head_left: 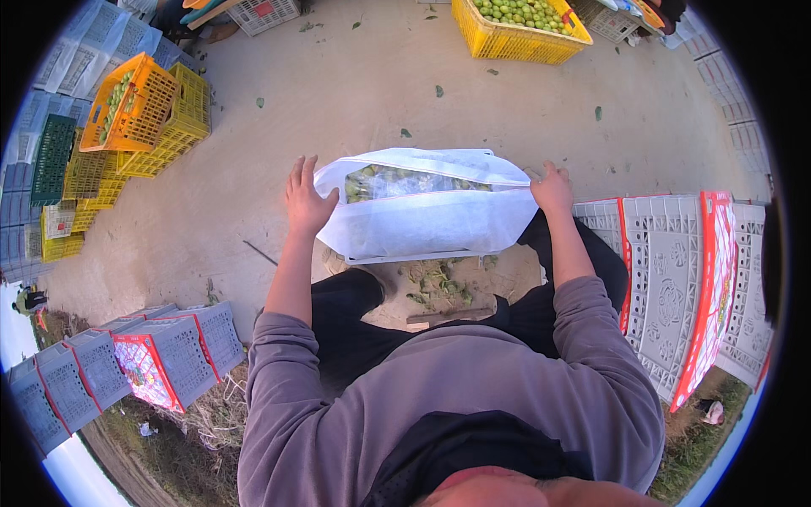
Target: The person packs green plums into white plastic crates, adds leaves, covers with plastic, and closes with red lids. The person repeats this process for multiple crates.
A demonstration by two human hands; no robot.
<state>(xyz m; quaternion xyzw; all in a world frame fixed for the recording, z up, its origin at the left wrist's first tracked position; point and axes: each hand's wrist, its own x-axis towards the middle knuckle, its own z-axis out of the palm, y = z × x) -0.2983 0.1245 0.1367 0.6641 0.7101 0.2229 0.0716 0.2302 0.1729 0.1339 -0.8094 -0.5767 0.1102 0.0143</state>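
Between my knees stands a crate wrapped in a white fabric liner (431, 226). Through the slit along its top, small round green fruit (365, 183) show, partly under a sheet of clear plastic (414, 183). At the liner's left end is my left hand (307, 196), fingers stretched out and thumb apart, touching the white fabric. My right hand (552, 189) is closed at the opposite end, its fingertips on the liner's drawn-out corner. Most of the crate is hidden by the fabric; its pale rim shows along the bottom edge.
Ahead on the ground is a yellow crate (524, 42) full of green fruit. Stacked yellow crates (182, 118) and an orange crate (148, 106) stand at the left. Grey crates with red edging flank me at left (190, 346) and right (667, 270). Loose leaves (439, 283) lie between my feet.
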